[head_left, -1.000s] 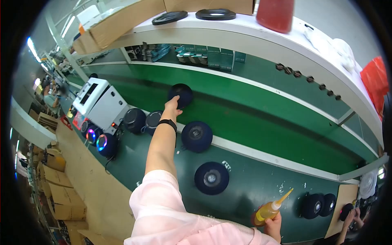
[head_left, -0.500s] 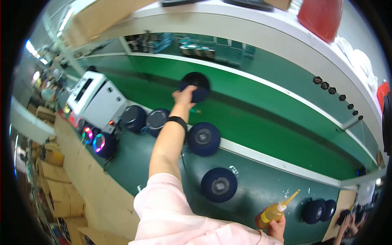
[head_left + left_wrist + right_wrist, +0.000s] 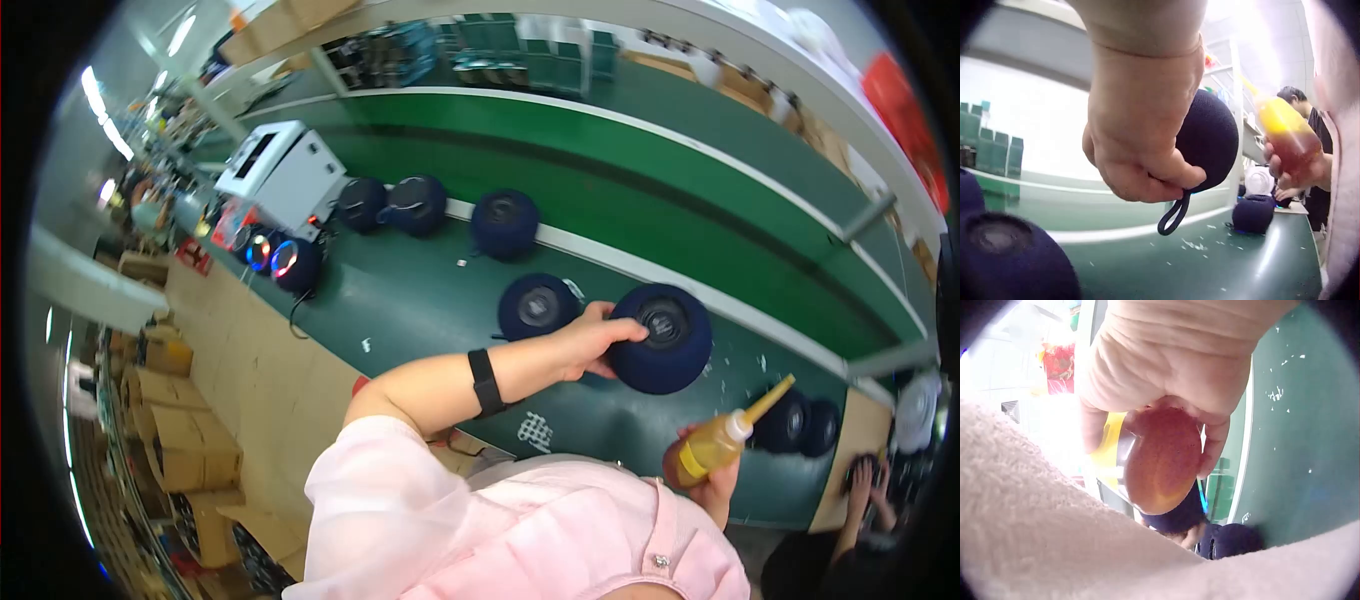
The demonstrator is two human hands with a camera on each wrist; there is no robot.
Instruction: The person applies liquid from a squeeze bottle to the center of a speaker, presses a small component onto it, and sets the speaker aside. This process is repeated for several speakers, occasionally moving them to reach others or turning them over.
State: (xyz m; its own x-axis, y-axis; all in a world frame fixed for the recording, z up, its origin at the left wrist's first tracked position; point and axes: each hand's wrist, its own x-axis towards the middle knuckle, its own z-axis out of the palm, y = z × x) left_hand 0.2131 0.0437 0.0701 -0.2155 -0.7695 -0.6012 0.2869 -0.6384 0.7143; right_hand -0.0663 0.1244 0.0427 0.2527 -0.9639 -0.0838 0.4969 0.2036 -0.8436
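The left hand (image 3: 592, 343) grips a round dark blue speaker (image 3: 662, 340) by its edge, holding it above the bench with its ringed face towards the head camera. In the left wrist view, a cord loop (image 3: 1174, 215) hangs beneath that speaker, by the left hand's (image 3: 1141, 150) fingertips. Fingers of the right hand (image 3: 718, 490) are curled round a bottle (image 3: 708, 450) of amber liquid, its pointed nozzle tilted up and to the right. The right wrist view shows the bottle's base (image 3: 1163, 462) under the right hand (image 3: 1172, 369).
Another speaker (image 3: 537, 306) stands just left of the held one, with several along the shelf edge, one of them here (image 3: 504, 224). Lit speakers (image 3: 294, 264) stand beside a white machine (image 3: 285, 180). Two more (image 3: 782, 420) are at the right, near another person's hands (image 3: 866, 478).
The left hand has brought the speaker down from the green back panel towards the right hand and bottle. The bottle has risen slightly, and the head view has shifted.
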